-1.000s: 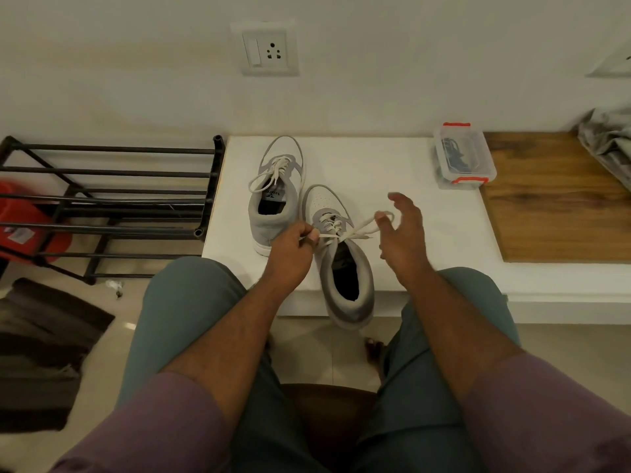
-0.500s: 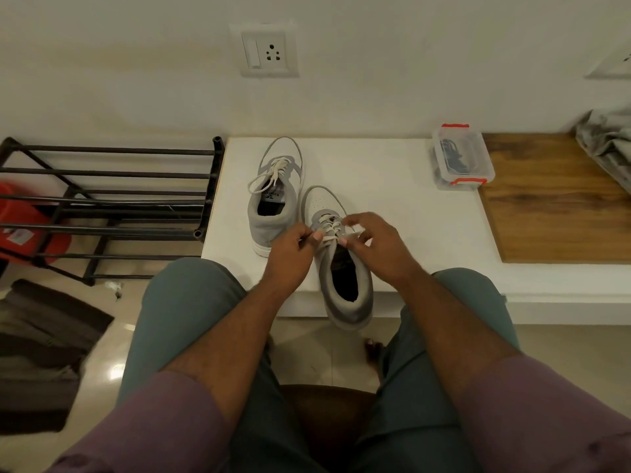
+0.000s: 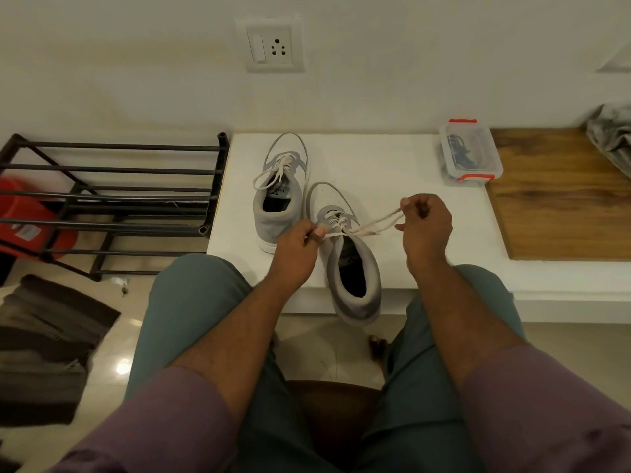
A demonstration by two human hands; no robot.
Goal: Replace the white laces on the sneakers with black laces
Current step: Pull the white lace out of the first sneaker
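Item: near sneaker (image 3: 345,254), grey, toe away, on white bench (image 3: 403,186), heel past the edge; white lace (image 3: 372,227) partly unthreaded. Left hand (image 3: 295,245) pinches one lace end at the eyelets beside the tongue. Right hand (image 3: 425,230) has fingers curled round a loop drawn out to the right. Far sneaker (image 3: 280,191): fully laced, untouched. Black laces seemingly in the clear box (image 3: 469,153), well apart. Handling advice: pull one crossing at a time, along the eyelet line, bracing the shoe against sliding off.
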